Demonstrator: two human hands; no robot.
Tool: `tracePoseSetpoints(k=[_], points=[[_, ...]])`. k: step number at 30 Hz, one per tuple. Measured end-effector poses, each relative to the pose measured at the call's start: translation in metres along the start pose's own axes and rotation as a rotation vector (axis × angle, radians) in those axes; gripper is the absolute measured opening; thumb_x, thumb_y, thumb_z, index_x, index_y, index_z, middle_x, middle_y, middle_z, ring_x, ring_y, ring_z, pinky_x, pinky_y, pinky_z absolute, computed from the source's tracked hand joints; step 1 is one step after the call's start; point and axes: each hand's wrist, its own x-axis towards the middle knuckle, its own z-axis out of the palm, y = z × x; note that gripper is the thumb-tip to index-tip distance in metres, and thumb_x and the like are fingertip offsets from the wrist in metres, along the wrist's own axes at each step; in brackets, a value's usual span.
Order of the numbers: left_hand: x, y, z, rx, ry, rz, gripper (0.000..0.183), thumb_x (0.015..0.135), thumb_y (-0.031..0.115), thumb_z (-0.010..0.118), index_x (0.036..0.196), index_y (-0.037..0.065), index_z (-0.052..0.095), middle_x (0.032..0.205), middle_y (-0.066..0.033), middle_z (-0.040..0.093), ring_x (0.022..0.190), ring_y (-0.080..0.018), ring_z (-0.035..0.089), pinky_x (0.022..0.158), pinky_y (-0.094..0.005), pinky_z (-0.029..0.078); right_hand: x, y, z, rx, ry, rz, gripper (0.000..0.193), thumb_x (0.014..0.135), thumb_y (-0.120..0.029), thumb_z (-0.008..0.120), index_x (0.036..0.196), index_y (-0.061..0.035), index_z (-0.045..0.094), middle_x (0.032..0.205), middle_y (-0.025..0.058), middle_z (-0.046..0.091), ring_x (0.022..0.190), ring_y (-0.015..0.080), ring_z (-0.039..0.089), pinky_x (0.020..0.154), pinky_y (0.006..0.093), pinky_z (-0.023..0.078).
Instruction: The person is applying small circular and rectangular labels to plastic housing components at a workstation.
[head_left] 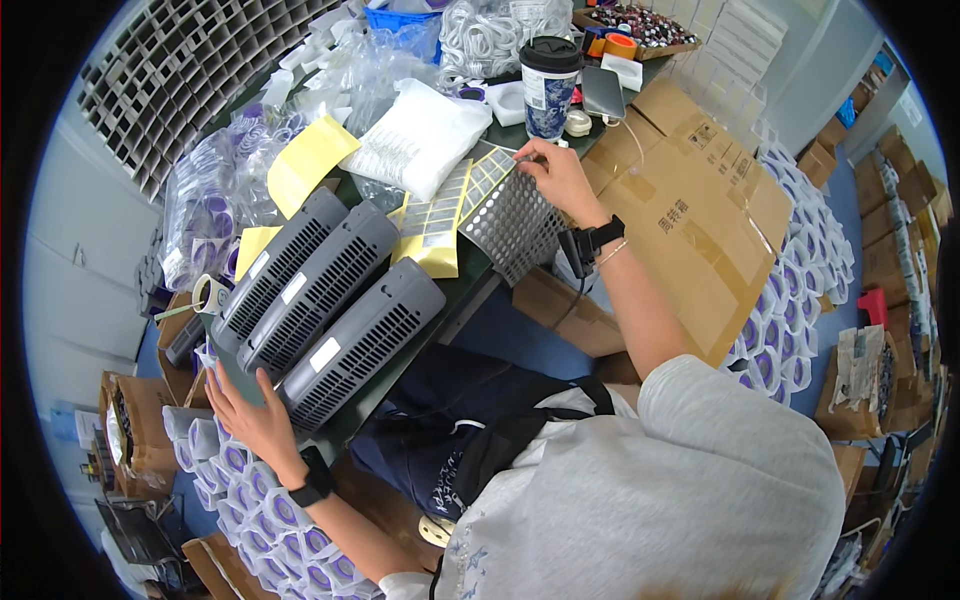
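Note:
Three dark grey slotted plastic housings [362, 345] lie side by side on the table, each with a white label on its side. My left hand [250, 405] is spread open at the near left end of these housings, its fingers stretched out. At the table's right edge, my right hand [560, 175] has thumb and fingers pinched at the upper corner of a sheet of round silver stickers [515, 225]. Under my fingertips, a small sticker may be hidden. Beside that sheet are yellow-backed label sheets [436, 222] with rectangular silver labels.
A patterned paper cup [549, 95] with a black lid stands behind my right hand. A white plastic packet [415, 138] and bagged parts fill the table's back. A large cardboard box [675, 215] is on the right. Stacked white-wrapped purple rolls [275, 520] flank the table.

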Motion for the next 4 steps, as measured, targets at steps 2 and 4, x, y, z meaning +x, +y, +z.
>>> tracePoseSetpoints(k=[2, 4], points=[[0.017, 0.054, -0.024, -0.214, 0.045, 0.016, 0.043, 0.088, 0.018, 0.065, 0.125, 0.000, 0.054, 0.129, -0.0199, 0.053, 0.120, -0.0350, 0.050, 0.100, -0.0419, 0.038, -0.004, 0.005, -0.007, 0.075, 0.024, 0.013, 0.015, 0.080, 0.002, 0.064, 0.095, -0.0020, 0.066, 0.075, 0.0093, 0.066, 0.066, 0.0191, 0.062, 0.064, 0.0304, 0.048], [0.019, 0.101, -0.041, -0.515, -0.135, -0.098, 0.039, 0.087, 0.015, 0.066, 0.123, 0.003, 0.057, 0.131, -0.0184, 0.053, 0.121, -0.0319, 0.050, 0.106, -0.0429, 0.034, -0.005, 0.008, -0.004, 0.095, -0.024, 0.034, 0.020, 0.082, 0.001, 0.065, 0.101, -0.0040, 0.066, 0.080, 0.0103, 0.068, 0.073, 0.0207, 0.065, 0.072, 0.0290, 0.050]])
